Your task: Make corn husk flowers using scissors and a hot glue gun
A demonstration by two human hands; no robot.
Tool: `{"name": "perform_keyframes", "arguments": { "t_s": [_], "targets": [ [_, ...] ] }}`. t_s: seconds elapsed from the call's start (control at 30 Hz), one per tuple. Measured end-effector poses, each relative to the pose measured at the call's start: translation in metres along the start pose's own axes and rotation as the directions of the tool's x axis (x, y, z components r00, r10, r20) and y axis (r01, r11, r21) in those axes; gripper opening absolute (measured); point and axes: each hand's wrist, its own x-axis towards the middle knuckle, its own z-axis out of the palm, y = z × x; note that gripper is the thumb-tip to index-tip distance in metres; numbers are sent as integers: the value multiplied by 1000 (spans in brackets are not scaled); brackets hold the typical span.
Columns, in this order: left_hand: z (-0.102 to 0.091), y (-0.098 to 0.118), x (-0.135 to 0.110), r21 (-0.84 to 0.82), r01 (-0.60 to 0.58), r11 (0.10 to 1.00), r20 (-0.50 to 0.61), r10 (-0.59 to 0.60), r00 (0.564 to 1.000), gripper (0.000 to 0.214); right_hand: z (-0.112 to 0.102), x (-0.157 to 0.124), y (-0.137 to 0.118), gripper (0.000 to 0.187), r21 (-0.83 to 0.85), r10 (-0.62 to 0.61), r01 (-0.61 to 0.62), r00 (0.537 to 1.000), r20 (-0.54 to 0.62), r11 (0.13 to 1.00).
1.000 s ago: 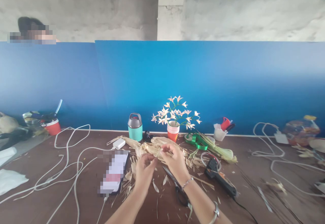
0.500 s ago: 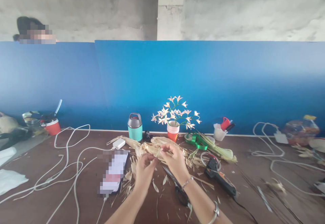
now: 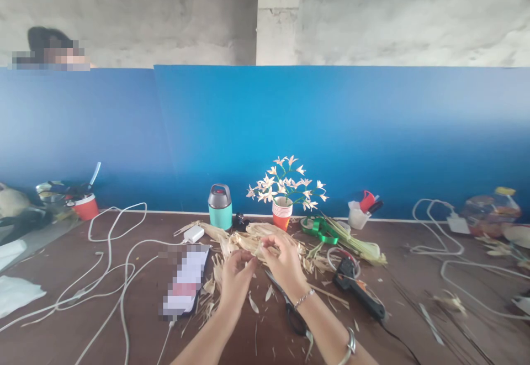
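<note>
My left hand (image 3: pixel 234 276) and my right hand (image 3: pixel 285 261) meet over the brown table (image 3: pixel 124 321), fingers pinched together on a small pale strip of dried husk (image 3: pixel 260 249). A heap of dried corn husks (image 3: pixel 244 239) lies just behind the hands, with scraps scattered below them. Black scissors (image 3: pixel 290 307) lie under my right wrist. A black glue gun (image 3: pixel 356 287) rests to the right. A phone (image 3: pixel 185 282) lies to the left of my left hand.
A red cup of pale husk flowers (image 3: pixel 283 199), a teal container (image 3: pixel 220 206), green tape rolls (image 3: pixel 318 228) and a white cup with tools (image 3: pixel 359 213) stand along the blue partition (image 3: pixel 331 133). White cables (image 3: pixel 111 265) trail over the table's left and right. Another person's head shows beyond the partition, top left.
My fingers have shifted slightly on the husk strip; my right hand has closed a little more toward the left. Nothing else has moved.
</note>
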Motion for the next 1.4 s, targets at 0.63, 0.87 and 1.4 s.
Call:
{"name": "perform_keyframes", "arguments": {
  "t_s": [0.63, 0.87, 1.4],
  "targets": [
    [0, 1, -2, 11, 38, 999, 30, -38, 999, 16, 2, -3, -1, 11, -155, -99, 97, 995, -10, 983],
    [0, 4, -3, -8, 39, 999, 27, -38, 999, 16, 1, -4, -3, 12, -192, -124, 121, 992, -3, 974],
    [0, 6, -5, -92, 107, 990, 46, -103, 994, 19, 2, -5, -2, 13, -214, -154, 148, 988, -10, 966]
  ]
}}
